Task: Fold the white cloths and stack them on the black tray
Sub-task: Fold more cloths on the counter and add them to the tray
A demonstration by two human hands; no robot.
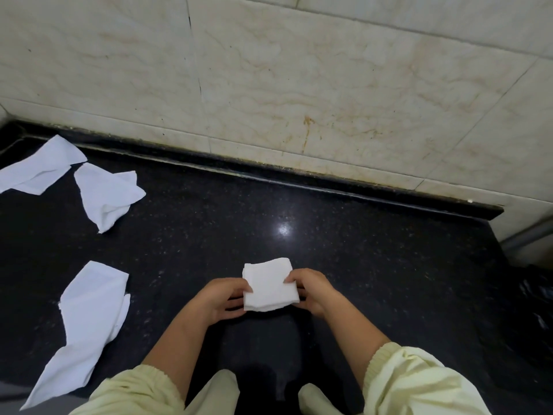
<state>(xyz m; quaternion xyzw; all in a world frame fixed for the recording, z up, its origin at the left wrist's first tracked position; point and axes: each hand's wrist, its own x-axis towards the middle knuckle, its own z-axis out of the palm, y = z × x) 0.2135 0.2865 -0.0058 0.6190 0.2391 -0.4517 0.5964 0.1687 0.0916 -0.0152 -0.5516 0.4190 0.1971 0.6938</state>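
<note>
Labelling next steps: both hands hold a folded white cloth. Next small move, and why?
Probably set the small folded white cloth square down: the left hand and right hand pinch its side edges, it looks fully folded, and three crumpled white cloths wait at left. I cannot make out the black tray.

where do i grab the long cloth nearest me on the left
Likely pinch the long cloth at its wide far end, coming from the right: the corners there lie flat and exposed, while the near end tapers narrow.
</note>
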